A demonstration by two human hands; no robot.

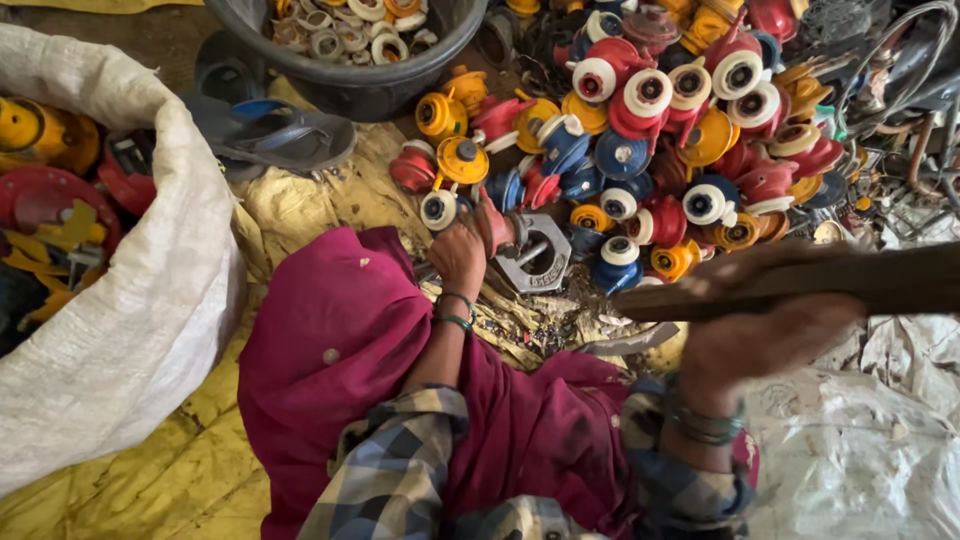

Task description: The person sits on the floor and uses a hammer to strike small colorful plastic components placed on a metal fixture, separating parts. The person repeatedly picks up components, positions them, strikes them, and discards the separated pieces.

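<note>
The left hand (462, 250) held a red part (492, 222) with closed fingers, pressing it against the grey metal block (535, 255) that lay on the floor. The right hand (765, 340) gripped a dark wooden stick (800, 280), raised to the right of the block and blurred. The pile of red, yellow and blue parts (660, 120) lay just behind the block.

The risk, as I judged it, was a blow landing on the left fingers, because they sat touching the block. The part could also slip off the block.
</note>
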